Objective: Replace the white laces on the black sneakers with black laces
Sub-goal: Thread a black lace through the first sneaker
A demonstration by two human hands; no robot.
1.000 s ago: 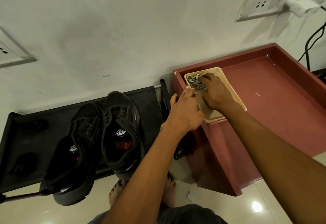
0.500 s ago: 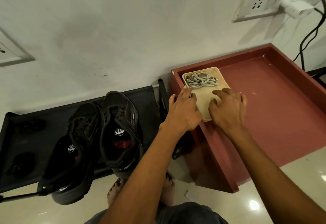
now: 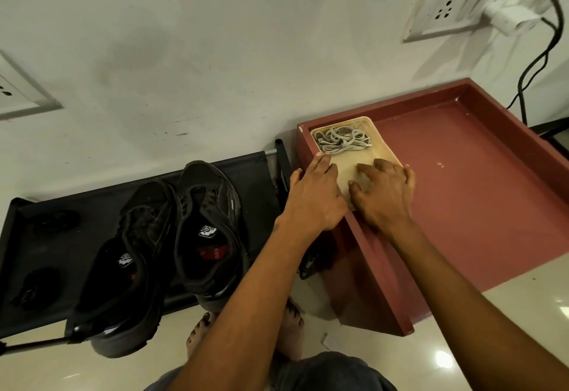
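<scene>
Both hands are resting at a cream tray that is sitting in the near-left corner of a maroon box-top table against the wall. Left hand is lying palm down over the tray's left edge, fingers straight and flat, thumb sticking out to the left over the table rim, gripping nothing. Right hand is lying palm down on the tray's near half, fingers spread and slightly bent, tips touching the tray floor, also holding nothing. White laces are lying bunched in a loose tangle at the far end of the tray, just beyond the left fingertips, not touched by either hand. Black sneakers are sitting side by side on a black fabric rack to the left of the table, toes toward the wall, openings up, eyelets looking unlaced. Two dark bundles are lying on the rack's left part, too dark to identify. Bare feet are showing on the glossy floor below the forearms. A wall socket with a white plug and black cable is sitting upper right.
</scene>
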